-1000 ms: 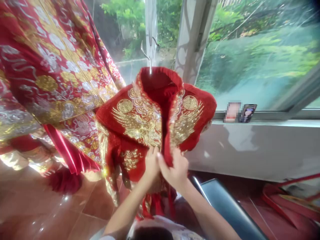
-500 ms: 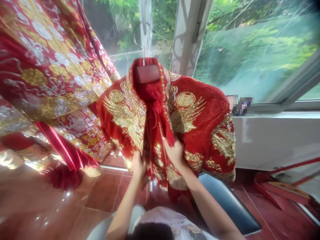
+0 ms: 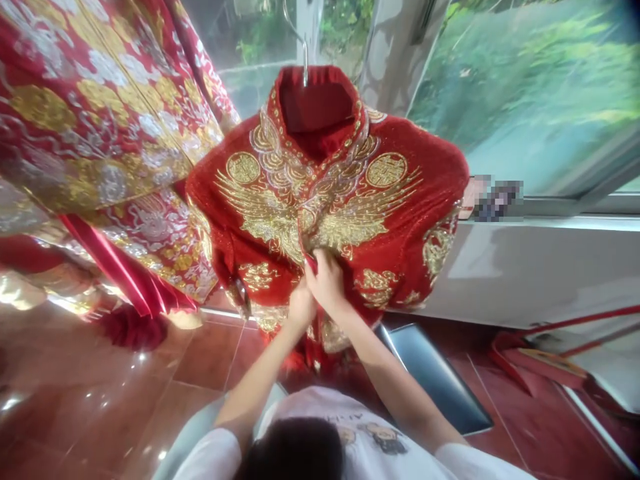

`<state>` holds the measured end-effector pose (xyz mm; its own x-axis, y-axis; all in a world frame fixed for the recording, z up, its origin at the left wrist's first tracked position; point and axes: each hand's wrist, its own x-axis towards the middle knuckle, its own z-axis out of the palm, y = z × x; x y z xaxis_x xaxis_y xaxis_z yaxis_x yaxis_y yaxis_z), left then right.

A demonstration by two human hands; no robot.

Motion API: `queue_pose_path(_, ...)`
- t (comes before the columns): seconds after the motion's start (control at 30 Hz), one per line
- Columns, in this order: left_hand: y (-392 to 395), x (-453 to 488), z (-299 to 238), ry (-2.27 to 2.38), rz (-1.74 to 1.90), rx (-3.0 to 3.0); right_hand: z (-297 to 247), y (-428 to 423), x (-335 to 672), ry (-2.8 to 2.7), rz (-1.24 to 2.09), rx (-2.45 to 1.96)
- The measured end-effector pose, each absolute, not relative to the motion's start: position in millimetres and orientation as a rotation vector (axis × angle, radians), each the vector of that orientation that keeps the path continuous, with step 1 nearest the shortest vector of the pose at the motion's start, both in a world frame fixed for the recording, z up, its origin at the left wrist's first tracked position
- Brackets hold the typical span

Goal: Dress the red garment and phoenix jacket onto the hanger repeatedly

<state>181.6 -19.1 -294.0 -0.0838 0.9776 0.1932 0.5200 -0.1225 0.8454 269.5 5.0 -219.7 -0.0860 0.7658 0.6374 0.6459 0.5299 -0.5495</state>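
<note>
A red jacket (image 3: 410, 167) with gold and silver embroidery hangs on a hanger (image 3: 305, 57) in front of the window. Its two front edges meet at the chest, below the beaded collar. My left hand (image 3: 303, 303) is closed on the jacket's front edge near the middle. Just above and to the right, my right hand (image 3: 327, 280) grips the other front edge, with a bit of red cloth showing at its fingertips. The two hands touch or overlap, so their fingertips are partly hidden.
At left hangs a large red garment (image 3: 100, 133) with gold and silver patterns. A dark, flat-topped seat or case (image 3: 440, 373) stands on the tiled floor (image 3: 200, 353). To the right is a red-framed object (image 3: 530, 360), below the window sill (image 3: 560, 223).
My hands have come together at the middle, drawing the jacket's open front edges to meet. The inner cloth that showed between them is now covered. The view has shifted slightly.
</note>
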Motion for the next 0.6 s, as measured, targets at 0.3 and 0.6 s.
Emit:
queue_pose_path(0.3,-69,128,-382,1.360,1.285,0.773,-346,-49,304,-1.325,1.125,-1.141)
queue_pose_path(0.6,-104,125,-415,1.285,1.494,0.117,-424,-51,351,-0.653,1.405,-1.260)
